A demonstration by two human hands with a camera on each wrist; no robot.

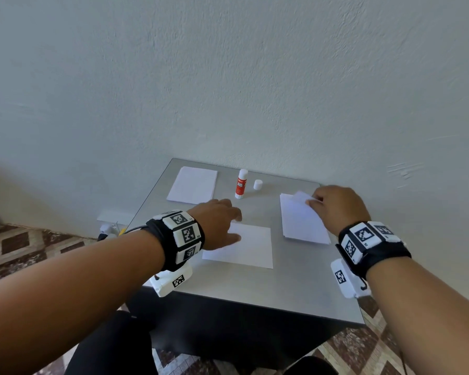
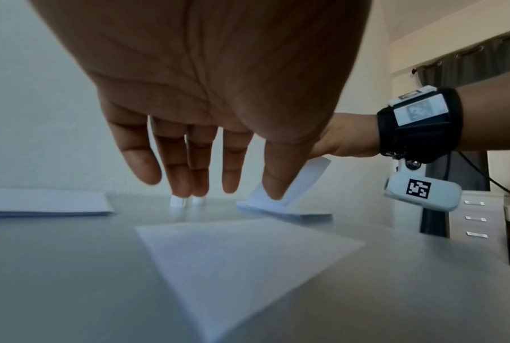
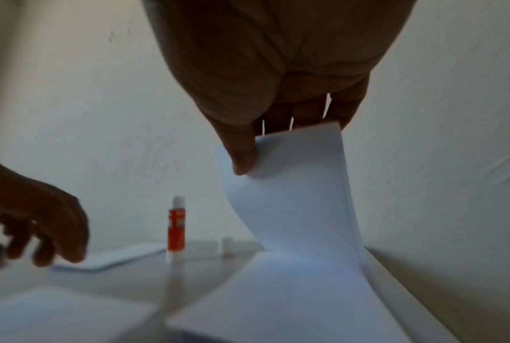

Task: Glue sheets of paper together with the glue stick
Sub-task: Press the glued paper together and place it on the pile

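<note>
A single white sheet lies flat at the middle of the grey table. My left hand hovers over its left part with straight fingers, holding nothing. At the right, my right hand pinches the far corner of the top sheet of a paper stack and curls it upward. An uncapped glue stick with a red label stands upright at the back, its white cap beside it.
Another stack of white paper lies at the back left of the table. A pale wall rises right behind the table. Patterned floor tiles show on both sides, and a power strip sits on the floor at left.
</note>
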